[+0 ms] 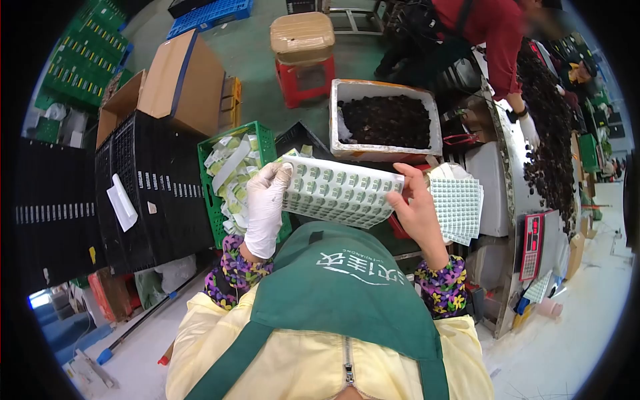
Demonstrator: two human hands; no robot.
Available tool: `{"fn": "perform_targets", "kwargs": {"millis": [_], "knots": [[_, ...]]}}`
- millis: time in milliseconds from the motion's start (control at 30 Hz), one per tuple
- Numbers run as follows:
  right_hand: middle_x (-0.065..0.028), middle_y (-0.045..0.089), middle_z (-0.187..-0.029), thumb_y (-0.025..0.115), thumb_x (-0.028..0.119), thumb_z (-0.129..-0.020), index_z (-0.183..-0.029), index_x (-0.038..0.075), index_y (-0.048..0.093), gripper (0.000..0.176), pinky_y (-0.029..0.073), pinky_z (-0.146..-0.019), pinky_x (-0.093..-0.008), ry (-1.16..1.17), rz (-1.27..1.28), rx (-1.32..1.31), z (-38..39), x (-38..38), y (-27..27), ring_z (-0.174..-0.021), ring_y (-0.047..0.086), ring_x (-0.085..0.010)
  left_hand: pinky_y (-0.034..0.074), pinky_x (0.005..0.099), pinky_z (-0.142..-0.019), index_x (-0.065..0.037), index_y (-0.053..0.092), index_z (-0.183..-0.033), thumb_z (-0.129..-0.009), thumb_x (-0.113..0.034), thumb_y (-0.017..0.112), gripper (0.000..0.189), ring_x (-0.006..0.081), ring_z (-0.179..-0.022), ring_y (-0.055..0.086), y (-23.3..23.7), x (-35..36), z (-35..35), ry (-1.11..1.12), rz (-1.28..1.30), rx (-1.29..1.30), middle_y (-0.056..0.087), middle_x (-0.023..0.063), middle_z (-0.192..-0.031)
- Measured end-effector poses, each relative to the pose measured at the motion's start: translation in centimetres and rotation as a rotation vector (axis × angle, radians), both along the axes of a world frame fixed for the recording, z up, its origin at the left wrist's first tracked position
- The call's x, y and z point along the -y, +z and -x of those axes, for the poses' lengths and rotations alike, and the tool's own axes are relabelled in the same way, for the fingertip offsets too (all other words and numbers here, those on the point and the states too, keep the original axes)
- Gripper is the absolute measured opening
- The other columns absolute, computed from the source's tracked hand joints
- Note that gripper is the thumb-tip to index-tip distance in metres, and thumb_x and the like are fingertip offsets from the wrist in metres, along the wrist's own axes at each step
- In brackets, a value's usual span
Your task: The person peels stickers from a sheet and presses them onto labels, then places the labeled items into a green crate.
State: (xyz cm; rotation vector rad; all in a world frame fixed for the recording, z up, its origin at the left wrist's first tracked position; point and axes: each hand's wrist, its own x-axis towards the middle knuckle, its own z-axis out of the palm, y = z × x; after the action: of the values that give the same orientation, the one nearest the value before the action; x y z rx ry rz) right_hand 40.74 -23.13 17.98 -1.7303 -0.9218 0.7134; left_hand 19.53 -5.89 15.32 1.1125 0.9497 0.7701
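Note:
A sheet of small green-and-white printed stickers is stretched out in front of my green apron. At its left end, my white-gloved left hand pinches the sheet near the top corner. My bare right hand grips the opposite end between thumb and fingers. To the right lies a stack of similar sticker sheets. On my left, a green crate holds many green-and-white packets, and some more green bits show just behind my gloved fingers.
Ahead stands a white foam box of dark, lumpy pieces, with a red stool beyond. Black crates and a cardboard box stand left. At right, a person in red sleeves reaches over a table near a red-display scale.

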Motion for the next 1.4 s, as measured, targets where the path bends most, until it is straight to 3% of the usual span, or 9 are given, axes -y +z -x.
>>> {"fn": "perform_targets", "kwargs": {"millis": [100, 333, 400, 633, 733, 833, 900, 1033, 1400], "knots": [[-0.0052, 0.060, -0.107, 0.065, 0.003, -0.087, -0.124, 0.000, 0.051, 0.040, 0.046, -0.087, -0.0253, 0.035, -0.045, -0.035, -0.3, 0.3, 0.0, -0.098, 0.057, -0.0108, 0.047, 0.0224, -0.078, -0.003, 0.065, -0.106, -0.092, -0.014, 0.065, 0.018, 0.0066, -0.084, 0.059, 1.1, 0.6, -1.0, -0.013, 0.019, 0.106, 0.067, -0.0005, -0.092], [-0.0010, 0.063, -0.092, 0.068, 0.007, -0.085, -0.109, 0.001, 0.059, 0.026, 0.046, -0.071, -0.0212, -0.026, -0.023, -0.262, -0.5, 0.0, -0.5, -0.079, 0.056, -0.0058, 0.048, 0.0238, -0.082, -0.003, 0.064, -0.111, -0.090, -0.014, 0.067, 0.024, 0.0084, -0.091, 0.060, 0.8, 0.0, -0.3, -0.144, -0.075, 0.058, 0.068, 0.0030, -0.103], [0.0024, 0.061, -0.082, 0.069, 0.008, -0.085, -0.099, 0.000, 0.063, 0.017, 0.042, -0.064, -0.0181, -0.150, -0.057, -0.577, -0.3, -0.4, -0.5, -0.071, 0.051, -0.0025, 0.046, 0.0223, -0.079, -0.003, 0.066, -0.107, -0.090, -0.015, 0.068, 0.021, 0.0068, -0.086, 0.060, 0.6, 0.2, -0.3, -0.118, -0.057, 0.025, 0.068, 0.0009, -0.096], [0.0048, 0.058, -0.074, 0.071, 0.013, -0.086, -0.087, 0.001, 0.065, 0.014, 0.037, -0.058, -0.0177, -0.161, 0.000, -0.532, -1.0, -0.6, -1.8, -0.065, 0.047, -0.0015, 0.046, 0.0210, -0.075, -0.002, 0.068, -0.102, -0.091, -0.014, 0.066, 0.016, 0.0059, -0.078, 0.058, 1.6, 0.3, -0.7, -0.062, -0.105, 0.023, 0.068, -0.0004, -0.089], [0.0034, 0.058, -0.073, 0.073, 0.017, -0.085, -0.088, 0.003, 0.065, 0.017, 0.039, -0.058, -0.0212, -0.078, 0.126, -0.403, -1.8, -0.6, -1.9, -0.064, 0.049, -0.0050, 0.046, 0.0208, -0.073, -0.002, 0.068, -0.101, -0.092, -0.014, 0.065, 0.016, 0.0053, -0.077, 0.057, 0.8, 0.1, -0.4, -0.075, -0.060, -0.048, 0.068, -0.0002, -0.088], [-0.0012, 0.057, -0.077, 0.073, 0.017, -0.081, -0.090, 0.006, 0.064, 0.017, 0.042, -0.060, -0.0274, -0.027, 0.112, 0.127, -1.8, -1.2, 0.3, -0.068, 0.053, -0.0147, 0.046, 0.0204, -0.072, -0.001, 0.069, -0.100, -0.092, -0.014, 0.065, 0.016, 0.0044, -0.076, 0.056, 1.1, 0.3, -0.6, -0.034, -0.143, -0.084, 0.068, -0.0001, -0.088], [-0.0065, 0.055, -0.085, 0.073, 0.013, -0.077, -0.094, 0.009, 0.064, 0.020, 0.045, -0.066, -0.0343, 0.041, -0.127, 0.752, -2.3, -2.0, 1.7, -0.078, 0.055, -0.0253, 0.046, 0.0200, -0.072, -0.001, 0.069, -0.100, -0.092, -0.015, 0.065, 0.017, 0.0043, -0.077, 0.057, 1.7, 0.1, -0.7, -0.021, -0.187, -0.073, 0.068, 0.0000, -0.088], [-0.0087, 0.058, -0.090, 0.071, 0.004, -0.072, -0.099, 0.006, 0.064, 0.028, 0.047, -0.073, -0.0373, 0.066, -0.108, 1.022, -2.7, -2.8, 3.9, -0.086, 0.057, -0.0274, 0.046, 0.0207, -0.071, 0.000, 0.069, -0.101, -0.092, -0.015, 0.065, 0.018, 0.0050, -0.076, 0.057, 2.4, -0.1, -0.9, -0.002, -0.174, -0.095, 0.068, 0.0012, -0.088], [-0.0053, 0.056, -0.080, 0.069, 0.005, -0.070, -0.084, 0.007, 0.060, 0.017, 0.046, -0.068, -0.0357, 0.325, -0.223, 0.916, -2.8, -3.8, 2.0, -0.075, 0.057, -0.0252, 0.047, 0.0210, -0.072, 0.001, 0.067, -0.102, -0.092, -0.014, 0.064, 0.018, 0.0053, -0.077, 0.057, 3.0, -0.1, -1.0, -0.030, -0.176, -0.144, 0.068, 0.0011, -0.087]]}}
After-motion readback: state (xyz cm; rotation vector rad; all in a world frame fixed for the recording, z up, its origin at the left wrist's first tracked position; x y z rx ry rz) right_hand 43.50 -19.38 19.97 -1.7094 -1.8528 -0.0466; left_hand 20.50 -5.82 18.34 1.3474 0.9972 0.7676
